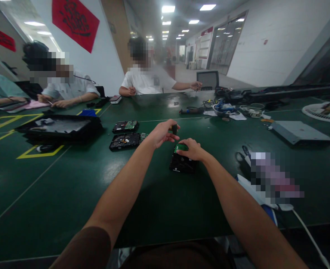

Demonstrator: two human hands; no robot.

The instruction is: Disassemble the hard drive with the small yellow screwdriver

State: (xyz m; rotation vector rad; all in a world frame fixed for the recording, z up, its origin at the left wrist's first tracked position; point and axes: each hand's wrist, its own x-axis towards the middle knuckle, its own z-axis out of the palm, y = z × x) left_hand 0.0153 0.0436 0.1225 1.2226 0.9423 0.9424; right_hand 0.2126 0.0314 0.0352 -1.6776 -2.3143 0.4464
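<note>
A black hard drive (pixel 181 164) with a green circuit board on top lies on the dark green table (pixel 165 201) in front of me. My right hand (pixel 191 149) rests on its far end, fingers curled over the green board. My left hand (pixel 162 133) hovers just above and to the left, closed round the dark handle of a small screwdriver (pixel 175 129) that points down at the drive. Two more hard drives (pixel 125 141) (pixel 125 126) lie to the left, beyond my left hand.
A black open tray or case (pixel 58 129) sits at the left near yellow floor-style tape marks. A grey flat box (pixel 299 131) and a tangle of cables (pixel 226 108) lie at the right. Two people sit across the table, working with their own hands.
</note>
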